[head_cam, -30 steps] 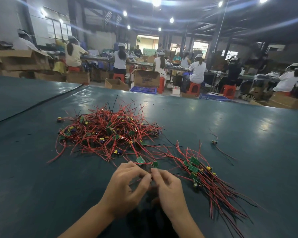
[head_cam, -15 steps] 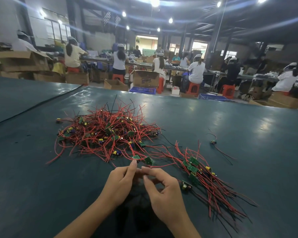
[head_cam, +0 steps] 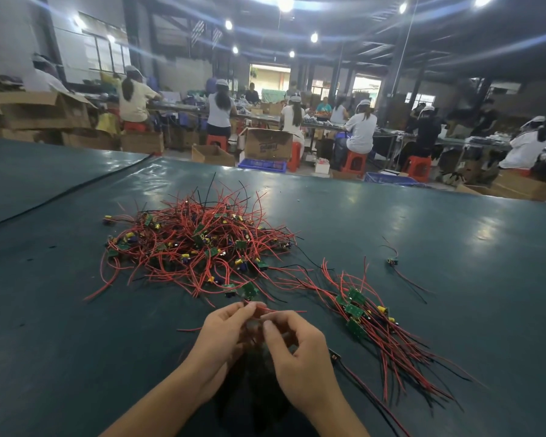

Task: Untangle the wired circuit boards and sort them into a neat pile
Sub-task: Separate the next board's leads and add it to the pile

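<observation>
A tangled heap of red-wired green circuit boards (head_cam: 199, 244) lies on the dark green table (head_cam: 60, 326), ahead and a little left. A neater pile of boards (head_cam: 356, 313) lies to the right, its wires trailing toward me. My left hand (head_cam: 224, 335) pinches a red wire (head_cam: 284, 310) at its fingertips, just below a green board (head_cam: 250, 290) at the heap's near edge. My right hand (head_cam: 297, 351) is curled, thumb and forefinger at the same wire. A further board with black wires (head_cam: 335, 353) lies by my right hand.
One loose board with wires (head_cam: 393, 261) lies alone at the right. A seam (head_cam: 76, 184) crosses the table at the left. Beyond the far edge, people sit on red stools (head_cam: 353, 160) among cardboard boxes (head_cam: 267, 143) and blue crates (head_cam: 262, 164).
My fingertips met one second ago, parted, and have come together again on a red wire. A board with black wires has appeared beside my right hand.
</observation>
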A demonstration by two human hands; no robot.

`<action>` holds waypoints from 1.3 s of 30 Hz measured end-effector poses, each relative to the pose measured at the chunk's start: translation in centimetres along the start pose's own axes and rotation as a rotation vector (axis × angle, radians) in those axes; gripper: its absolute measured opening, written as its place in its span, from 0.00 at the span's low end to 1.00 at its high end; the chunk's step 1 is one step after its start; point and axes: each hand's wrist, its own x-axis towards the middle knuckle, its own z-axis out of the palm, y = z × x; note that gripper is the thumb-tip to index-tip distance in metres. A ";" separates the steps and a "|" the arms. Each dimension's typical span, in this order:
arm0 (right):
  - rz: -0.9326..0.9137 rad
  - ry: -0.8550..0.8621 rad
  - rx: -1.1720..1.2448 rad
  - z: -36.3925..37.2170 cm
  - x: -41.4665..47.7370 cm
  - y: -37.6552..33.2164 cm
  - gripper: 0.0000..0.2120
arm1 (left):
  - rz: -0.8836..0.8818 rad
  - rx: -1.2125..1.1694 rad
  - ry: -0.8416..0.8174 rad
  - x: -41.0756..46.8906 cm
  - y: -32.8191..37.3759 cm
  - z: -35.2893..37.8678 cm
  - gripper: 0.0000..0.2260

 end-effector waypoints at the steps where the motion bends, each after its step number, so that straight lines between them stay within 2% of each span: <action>1: 0.019 0.050 -0.044 -0.1 0.1 0.3 0.08 | 0.013 0.004 0.016 0.1 0.1 0.0 0.10; 4: 0.125 0.163 -0.109 -0.7 0.6 1.3 0.09 | 0.044 0.039 0.047 0.1 0.2 0.2 0.11; 6: 0.170 0.202 -0.079 -1.0 0.8 1.5 0.07 | 0.056 0.037 0.053 0.0 0.1 0.2 0.10; 12: 0.227 0.289 -0.071 -1.8 1.1 2.1 0.07 | 0.098 -0.018 0.139 -0.2 0.5 0.0 0.12; 14: 0.247 0.314 -0.102 -1.8 1.2 2.4 0.03 | 0.103 -0.053 0.159 -0.1 0.6 -0.2 0.11; 18: 0.285 0.326 -0.099 -2.1 1.3 2.5 0.19 | 0.186 -0.008 0.190 0.0 0.5 -0.5 0.11; 20: 0.290 0.319 -0.078 -2.2 1.3 2.4 0.24 | 0.239 0.024 0.192 0.1 0.4 -0.6 0.12; 25: 0.272 0.297 -0.083 -2.1 1.1 2.2 0.27 | 0.340 0.002 0.216 0.0 0.7 -0.7 0.15; 29: 0.273 0.313 -0.085 -2.3 1.1 1.9 0.31 | 0.263 -0.164 0.224 -0.1 1.7 -1.1 0.11; 32: 0.263 0.319 -0.061 -2.2 1.2 2.0 0.28 | 0.258 -0.156 0.149 -0.5 1.9 -1.1 0.12; 35: 0.212 0.275 -0.008 -2.1 1.2 2.0 0.13 | 0.415 0.060 0.050 -1.2 1.6 -0.4 0.19; 37: 0.163 0.235 0.057 -1.8 1.2 1.6 0.05 | 0.489 0.176 -0.036 -1.6 1.2 0.1 0.17; 39: 0.121 0.185 0.114 -1.5 1.0 1.0 0.10 | 0.474 0.230 -0.158 -1.9 1.0 0.3 0.13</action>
